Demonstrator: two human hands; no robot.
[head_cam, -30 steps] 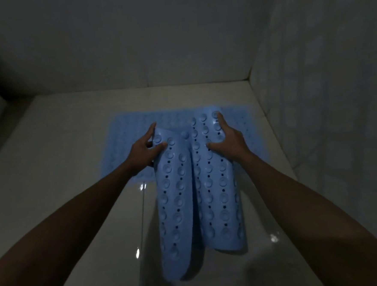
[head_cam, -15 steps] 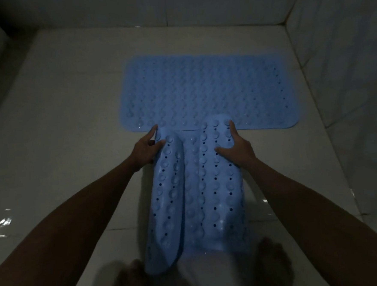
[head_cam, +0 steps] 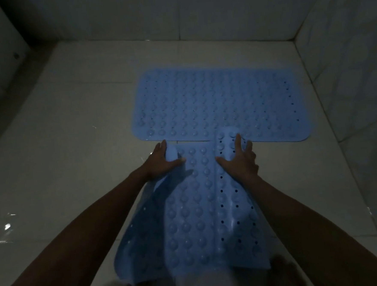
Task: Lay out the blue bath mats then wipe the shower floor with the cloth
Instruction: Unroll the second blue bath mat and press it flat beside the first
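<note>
One blue bath mat with raised bumps lies flat on the white shower floor, near the back right corner. A second blue mat runs lengthwise from its near edge toward me, partly unfolded; its right strip is still folded over. My left hand grips the mat's curled far-left corner. My right hand presses with spread fingers on the folded right strip. No cloth is visible.
Tiled walls close the floor at the back and right. A dark ledge borders the far left. My feet show dimly at the bottom edge. Wet glints mark the floor at left.
The left flap of the second mat has opened out to the left under my left hand. The view has tilted, showing more of the flat mat and back wall.
</note>
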